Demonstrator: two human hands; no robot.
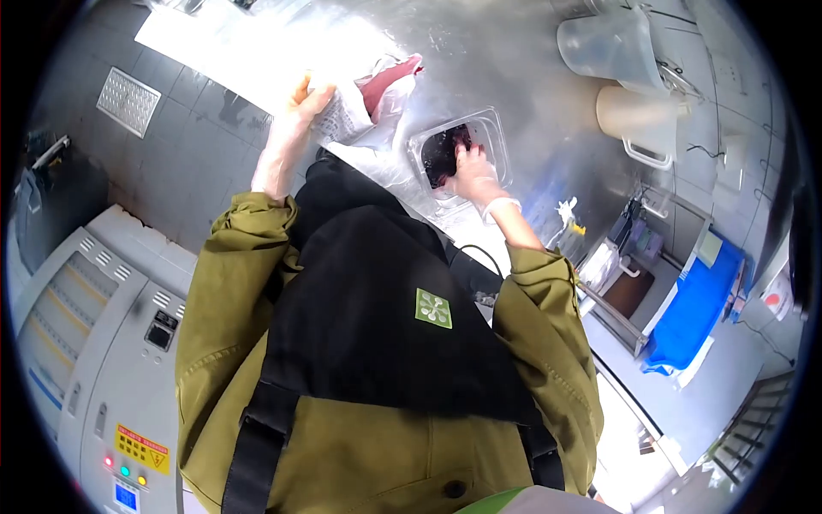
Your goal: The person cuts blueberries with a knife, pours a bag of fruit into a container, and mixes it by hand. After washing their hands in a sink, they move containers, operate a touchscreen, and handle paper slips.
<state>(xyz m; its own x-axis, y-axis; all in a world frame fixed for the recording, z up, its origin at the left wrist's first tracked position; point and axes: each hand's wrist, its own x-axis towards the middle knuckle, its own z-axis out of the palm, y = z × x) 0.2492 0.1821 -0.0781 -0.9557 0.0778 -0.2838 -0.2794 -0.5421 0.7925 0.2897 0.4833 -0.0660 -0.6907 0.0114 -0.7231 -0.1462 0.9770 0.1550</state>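
Gloved in clear plastic, my left hand [306, 107] is closed on the edge of a white printed bag [344, 116]. Red meat [387, 84] shows inside the bag's open mouth. To the right, a clear rectangular container [499, 137] sits on the metal table [522, 51]. Dark red contents [441, 157] lie in it. My right hand [473, 176], also in a clear glove, reaches into the container with its fingers bent against the dark contents. Its fingertips are partly hidden, and what they hold, if anything, cannot be made out.
Two translucent plastic jugs [608, 47] stand at the upper right. A blue tray [695, 300] lies on a side counter at the right. Near the table's right edge is a small bottle with a yellow part [580, 230]. A grey control cabinet [128, 343] stands at the lower left.
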